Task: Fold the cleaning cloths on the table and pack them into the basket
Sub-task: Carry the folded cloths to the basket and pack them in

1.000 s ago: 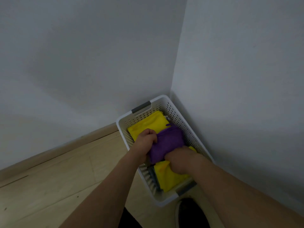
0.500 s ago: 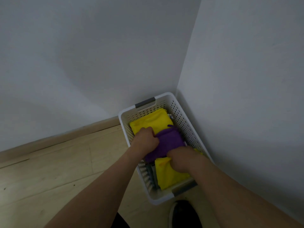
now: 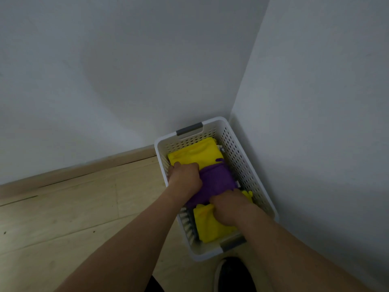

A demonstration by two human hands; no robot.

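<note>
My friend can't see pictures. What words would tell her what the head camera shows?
Two bare hands, left hand and right hand, press a folded purple cloth into a white basket, between two yellow cloths. The basket sits on a wooden floor in a corner of grey walls.

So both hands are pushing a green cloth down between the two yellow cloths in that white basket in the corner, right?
Not quite: the cloth is purple, not green. The head view shows the left hand and the right hand pressing a purple cloth down between the far yellow cloth and the near yellow cloth in the white basket in the corner.
</note>
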